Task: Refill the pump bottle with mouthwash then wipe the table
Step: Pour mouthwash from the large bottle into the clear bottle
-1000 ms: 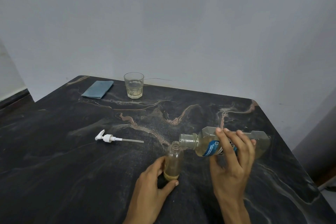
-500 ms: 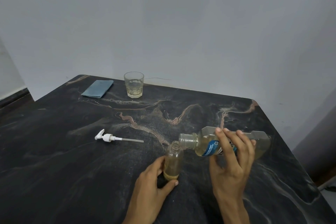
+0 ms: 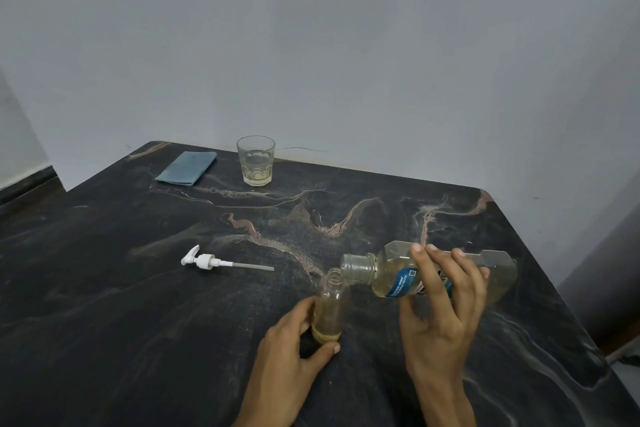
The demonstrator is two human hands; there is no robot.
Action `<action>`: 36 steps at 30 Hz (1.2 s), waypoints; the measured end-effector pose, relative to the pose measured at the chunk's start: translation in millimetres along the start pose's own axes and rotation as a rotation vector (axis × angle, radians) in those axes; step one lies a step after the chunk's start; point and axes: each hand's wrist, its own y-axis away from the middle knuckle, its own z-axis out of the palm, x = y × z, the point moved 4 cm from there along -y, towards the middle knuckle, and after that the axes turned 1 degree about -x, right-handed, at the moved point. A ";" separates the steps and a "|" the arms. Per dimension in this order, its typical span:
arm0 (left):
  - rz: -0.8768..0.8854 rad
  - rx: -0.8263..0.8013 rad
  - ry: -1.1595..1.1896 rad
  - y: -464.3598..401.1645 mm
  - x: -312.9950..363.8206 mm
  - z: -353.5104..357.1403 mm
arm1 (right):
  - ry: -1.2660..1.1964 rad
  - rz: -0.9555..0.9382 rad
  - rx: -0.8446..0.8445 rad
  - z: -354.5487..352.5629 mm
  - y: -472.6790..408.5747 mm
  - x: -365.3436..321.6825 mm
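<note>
Barely any movement since a second ago — the right hand (image 3: 446,302) keeps its fingers wrapped round the mouthwash bottle (image 3: 398,276), lying near-horizontal, mouth just over the pump bottle (image 3: 330,305), upright on the surface (image 3: 138,305), left hand (image 3: 294,347) gripping its base.

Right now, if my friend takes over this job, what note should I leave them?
Left hand holds the small bottle upright on the table; a little liquid sits at its bottom.
Right hand grips the big mouthwash bottle, tipped with its mouth at the small bottle's neck.
Pump top lies to the left; blue cloth and glass at the far edge.
Left: finish filling, fit pump, wipe table.
</note>
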 end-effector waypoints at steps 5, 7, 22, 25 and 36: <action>0.002 -0.002 -0.001 -0.3 0.6 0.0 | -0.003 0.006 0.002 -0.7 0.3 -0.2; 0.002 -0.002 0.001 -0.3 0.6 -0.3 | -0.003 0.008 -0.002 -0.7 0.1 -0.5; 0.008 0.006 0.004 -0.2 -1.5 0.8 | 0.001 0.012 -0.009 -0.5 0.0 0.7; 0.014 0.011 0.006 -0.3 -1.5 0.9 | 0.001 0.010 -0.009 -0.4 -0.1 1.0; 0.014 0.006 0.012 -0.5 -2.2 0.9 | 0.002 0.006 -0.006 0.0 0.4 1.3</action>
